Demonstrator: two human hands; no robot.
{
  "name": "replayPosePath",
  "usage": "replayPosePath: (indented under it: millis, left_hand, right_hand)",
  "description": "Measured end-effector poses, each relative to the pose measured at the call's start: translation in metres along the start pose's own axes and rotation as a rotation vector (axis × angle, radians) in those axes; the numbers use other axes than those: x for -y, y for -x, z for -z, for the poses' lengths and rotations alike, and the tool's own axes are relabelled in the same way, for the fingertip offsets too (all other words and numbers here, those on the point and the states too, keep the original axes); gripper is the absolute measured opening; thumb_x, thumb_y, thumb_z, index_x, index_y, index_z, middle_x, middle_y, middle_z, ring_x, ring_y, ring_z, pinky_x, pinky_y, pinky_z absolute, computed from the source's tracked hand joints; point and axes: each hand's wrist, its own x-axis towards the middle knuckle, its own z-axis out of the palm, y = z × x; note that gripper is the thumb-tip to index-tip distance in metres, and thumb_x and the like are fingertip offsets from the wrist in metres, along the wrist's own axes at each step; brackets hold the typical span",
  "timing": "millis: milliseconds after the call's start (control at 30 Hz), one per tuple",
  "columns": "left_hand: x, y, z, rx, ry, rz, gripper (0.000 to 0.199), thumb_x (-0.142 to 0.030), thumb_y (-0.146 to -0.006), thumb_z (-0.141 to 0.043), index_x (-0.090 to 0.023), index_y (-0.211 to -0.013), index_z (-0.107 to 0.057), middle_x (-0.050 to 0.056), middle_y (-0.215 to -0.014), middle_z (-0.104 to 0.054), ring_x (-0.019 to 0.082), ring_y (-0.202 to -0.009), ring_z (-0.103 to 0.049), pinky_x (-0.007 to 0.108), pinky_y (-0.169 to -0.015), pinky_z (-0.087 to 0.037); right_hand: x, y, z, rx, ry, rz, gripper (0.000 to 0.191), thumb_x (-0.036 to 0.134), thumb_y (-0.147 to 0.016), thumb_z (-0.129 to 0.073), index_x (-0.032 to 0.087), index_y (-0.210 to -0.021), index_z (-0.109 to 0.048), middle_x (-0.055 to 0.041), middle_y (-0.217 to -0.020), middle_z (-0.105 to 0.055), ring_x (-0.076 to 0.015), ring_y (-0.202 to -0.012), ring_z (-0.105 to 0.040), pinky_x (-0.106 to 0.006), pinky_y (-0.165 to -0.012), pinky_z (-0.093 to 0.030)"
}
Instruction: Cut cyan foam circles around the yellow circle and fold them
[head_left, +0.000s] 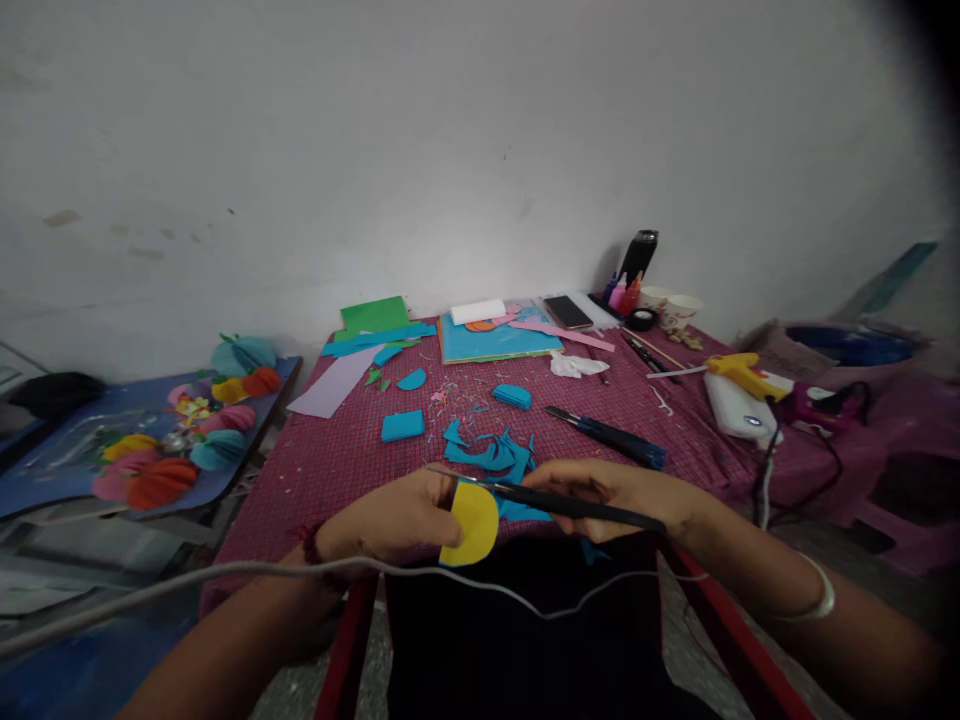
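Observation:
Near the table's front edge, my left hand (pixel 401 515) pinches a yellow rounded paper piece (pixel 475 525) with a straight left side; a thin blue edge shows beneath it. My right hand (pixel 619 492) is closed around black-handled scissors (pixel 577 505), seen nearly edge-on. Their metal blades lie along the top of the yellow piece, close to my left fingers. Just beyond my hands are curved blue paper offcuts (pixel 491 455). A blue rectangular stack (pixel 403 426), a blue rounded stack (pixel 511 396) and a blue half-round piece (pixel 412 379) lie farther back.
A utility knife (pixel 611 437) lies right of the offcuts. A yellow glue gun (pixel 746 375) rests on a white box (pixel 739 410) at the right edge. A pale cable (pixel 300 568) crosses before my arms. Colourful paper pumpkins (pixel 161 483) sit on the blue side table (pixel 45 440).

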Motion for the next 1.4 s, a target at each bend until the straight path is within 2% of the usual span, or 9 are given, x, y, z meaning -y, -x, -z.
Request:
replayPosePath:
  millis: [433,733,833,933,1000,1100,1233,1300,1400]
  left_hand:
    - [0.003,-0.001,-0.001,0.037,0.029,0.035,0.023,-0.004,-0.055,-0.049,-0.013,-0.068,-0.065,-0.003,-0.063,-0.058,0.008,-0.056,-0.047,0.02,-0.056,-0.036]
    - [0.009,-0.007,0.005,0.037,-0.025,-0.044,0.023,-0.006,-0.056,-0.051,-0.013,-0.071,-0.066,-0.001,-0.065,-0.06,0.009,-0.058,-0.051,0.021,-0.058,-0.04]
    - [0.015,-0.013,0.009,-0.177,-0.139,-0.128,0.022,-0.01,-0.064,-0.053,-0.013,-0.08,-0.068,0.002,-0.073,-0.065,0.012,-0.065,-0.056,0.025,-0.065,-0.044]
    - [0.023,-0.017,0.015,-0.63,-0.432,-0.327,0.012,-0.017,-0.072,-0.056,-0.015,-0.078,-0.066,0.004,-0.074,-0.065,0.015,-0.069,-0.057,0.028,-0.066,-0.046]
    - [0.03,-0.016,0.02,-0.892,-0.677,-0.509,0.008,-0.017,-0.075,-0.057,-0.017,-0.076,-0.065,0.005,-0.078,-0.065,0.017,-0.076,-0.058,0.03,-0.071,-0.046]
    - [0.038,-0.013,0.022,-1.02,-0.908,-0.736,0.015,-0.011,-0.075,-0.057,-0.019,-0.083,-0.067,0.007,-0.089,-0.067,0.018,-0.088,-0.06,0.032,-0.083,-0.046]
    - [0.038,-0.014,0.014,-0.971,-0.879,-0.772,0.016,-0.011,-0.075,-0.058,-0.019,-0.084,-0.069,0.007,-0.089,-0.069,0.019,-0.087,-0.062,0.032,-0.084,-0.047]
    - [0.034,-0.019,0.006,-0.909,-0.736,-0.663,0.01,-0.016,-0.076,-0.06,-0.019,-0.08,-0.068,0.005,-0.082,-0.069,0.018,-0.08,-0.062,0.03,-0.077,-0.048]
    - [0.031,-0.025,-0.004,-0.782,-0.406,-0.451,0.011,-0.022,-0.074,-0.063,-0.017,-0.082,-0.067,0.003,-0.076,-0.068,0.016,-0.07,-0.061,0.027,-0.067,-0.049]
  right_hand:
    - [-0.01,0.002,0.002,-0.042,-0.025,0.041,0.054,0.039,-0.073,-0.072,0.018,-0.12,-0.055,0.0019,-0.081,-0.052,-0.0088,-0.067,-0.044,-0.02,-0.058,-0.035]
    - [-0.017,-0.007,0.005,-0.161,0.184,0.036,0.048,0.041,-0.081,-0.061,0.016,-0.122,-0.054,-0.0034,-0.092,-0.061,-0.012,-0.073,-0.053,-0.022,-0.062,-0.041]
    - [-0.036,-0.019,0.013,-0.355,0.414,0.019,0.041,0.035,-0.081,-0.061,0.019,-0.119,-0.058,-0.0053,-0.093,-0.065,-0.0162,-0.076,-0.058,-0.027,-0.067,-0.044]
    - [-0.061,-0.028,0.019,-0.543,0.716,-0.016,0.04,0.022,-0.079,-0.06,0.021,-0.119,-0.06,-0.0095,-0.1,-0.065,-0.0222,-0.087,-0.06,-0.034,-0.077,-0.044]
    - [-0.073,-0.031,0.02,-0.574,0.871,-0.054,0.045,0.016,-0.077,-0.06,0.022,-0.122,-0.059,-0.0111,-0.104,-0.064,-0.0247,-0.092,-0.059,-0.038,-0.082,-0.043]
    - [-0.071,-0.032,0.015,-0.581,0.975,-0.031,0.041,0.016,-0.079,-0.058,0.021,-0.119,-0.06,-0.0118,-0.107,-0.062,-0.0259,-0.096,-0.057,-0.042,-0.086,-0.042]
    - [-0.04,-0.039,-0.003,-0.653,0.759,0.193,0.032,0.022,-0.082,-0.059,0.021,-0.115,-0.059,-0.0093,-0.108,-0.059,-0.0225,-0.101,-0.054,-0.039,-0.09,-0.041]
    - [-0.025,-0.047,-0.014,-0.637,0.521,0.283,0.036,0.027,-0.08,-0.064,0.02,-0.115,-0.057,-0.0073,-0.105,-0.059,-0.0192,-0.094,-0.055,-0.035,-0.083,-0.044]
    - [-0.017,-0.062,-0.025,-0.552,0.143,0.267,0.024,0.035,-0.078,-0.066,0.016,-0.09,-0.061,-0.0013,-0.079,-0.06,-0.0127,-0.07,-0.054,-0.026,-0.064,-0.043]
